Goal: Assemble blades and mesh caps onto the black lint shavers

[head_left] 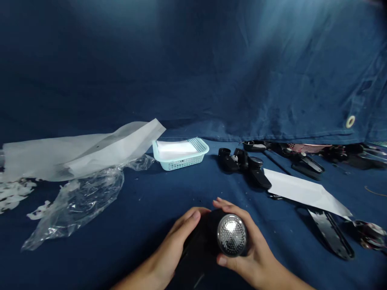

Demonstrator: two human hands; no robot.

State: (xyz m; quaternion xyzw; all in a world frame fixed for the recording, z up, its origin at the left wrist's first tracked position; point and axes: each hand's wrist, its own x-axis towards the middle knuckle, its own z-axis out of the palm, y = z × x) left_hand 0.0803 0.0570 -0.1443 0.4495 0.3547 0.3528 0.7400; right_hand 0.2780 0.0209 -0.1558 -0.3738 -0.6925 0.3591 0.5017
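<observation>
A black fabric shaver with a round, perforated metal head (232, 235) is held at the bottom middle, the head facing up towards me. My right hand (252, 245) wraps round the head end, thumb in front and fingers behind. From the left, my left hand (173, 245) grips the dark body, its thumb lying along the top edge. Much of the body merges into shadow between the palms, so its full outline is hard to make out.
A light blue basket (183, 164) holding white paper stands ahead. Clear plastic bags (87, 201) and white sheeting (84, 155) lie left. Right are several black shavers and parts (256, 175), a white sheet (302, 191) and a black casing (332, 235). A blue cloth wall (193, 80) rises behind.
</observation>
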